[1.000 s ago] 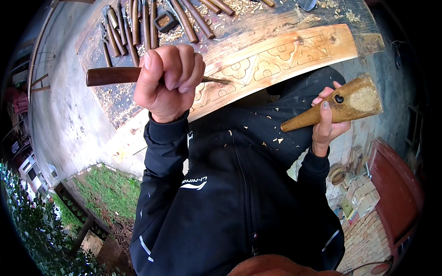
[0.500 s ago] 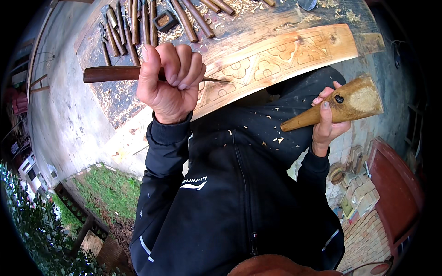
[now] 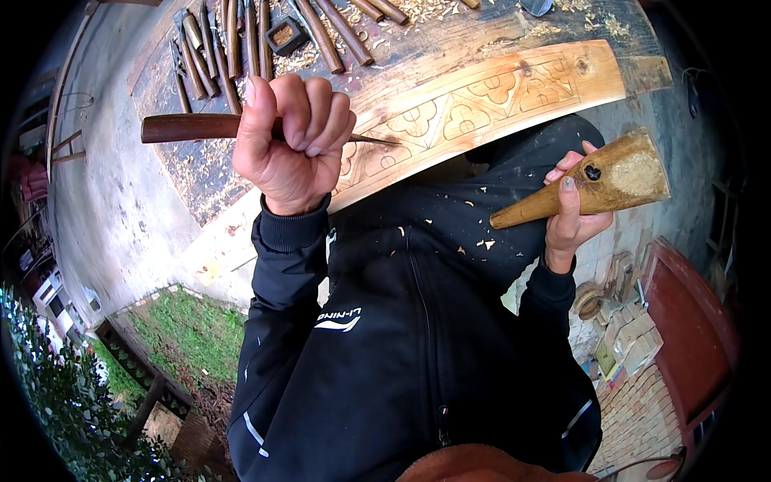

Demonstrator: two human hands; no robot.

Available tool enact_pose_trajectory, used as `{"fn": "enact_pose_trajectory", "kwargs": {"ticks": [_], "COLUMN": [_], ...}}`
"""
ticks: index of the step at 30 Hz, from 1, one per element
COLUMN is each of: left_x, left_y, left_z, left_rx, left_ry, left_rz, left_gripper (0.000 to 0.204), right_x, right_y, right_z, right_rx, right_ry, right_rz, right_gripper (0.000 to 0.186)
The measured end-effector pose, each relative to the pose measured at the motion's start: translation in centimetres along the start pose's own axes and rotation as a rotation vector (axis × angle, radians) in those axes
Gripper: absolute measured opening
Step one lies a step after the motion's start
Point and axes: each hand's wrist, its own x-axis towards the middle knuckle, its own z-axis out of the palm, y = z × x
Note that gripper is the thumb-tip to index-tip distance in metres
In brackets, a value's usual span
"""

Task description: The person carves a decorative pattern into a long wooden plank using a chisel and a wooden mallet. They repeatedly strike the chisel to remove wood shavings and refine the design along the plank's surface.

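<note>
My left hand [image 3: 293, 145] is closed in a fist around the dark wooden handle of a carving chisel [image 3: 189, 128]. The slim blade points right, its tip at the carved face of a long pale wooden board [image 3: 598, 72]. Along that board runs a row of outlined trefoil shapes and triangles. In my right hand [image 3: 572, 221] is a wooden mallet [image 3: 618, 173], gripped with its thick head up to the right and its narrow end toward my lap. The mallet is apart from both chisel and board. Part of the chisel is hidden inside my left fist.
The board lies on a worn workbench [image 3: 189, 181] strewn with shavings. Several wood-handled carving tools [image 3: 265, 48] lie at its far left, beside a small dark square box [image 3: 287, 36]. Wood chips dot my dark trousers. Grass [image 3: 181, 333] is at lower left, brick paving [image 3: 642, 418] at lower right.
My left hand and the chisel have shifted very slightly left and up. The mallet in my right hand stays in nearly the same place.
</note>
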Motion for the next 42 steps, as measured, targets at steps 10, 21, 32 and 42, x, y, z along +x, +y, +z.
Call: {"fn": "enact_pose_trajectory", "kwargs": {"ticks": [10, 21, 32, 42], "left_x": [-0.2, 0.3, 3.7, 3.5], "left_y": [0.0, 0.1, -1.6, -2.5], "left_z": [-0.3, -0.1, 4.8, 4.7], "left_rx": [-0.024, -0.006, 0.406, 0.366], "left_ry": [-0.006, -0.030, 0.025, 0.085], "left_rz": [-0.007, -0.060, -0.271, -0.141], "left_gripper": [0.056, 0.056, 0.054, 0.051], "right_x": [0.0, 0.0, 0.1, -0.2], "right_y": [0.1, -0.1, -0.4, 0.0], "right_z": [0.1, 0.1, 0.3, -0.7], "right_rx": [0.003, 0.092, 0.084, -0.020], "right_ry": [0.000, 0.019, 0.020, -0.052], "right_rz": [0.002, 0.011, 0.043, 0.008], "right_gripper": [0.054, 0.051, 0.043, 0.045]}}
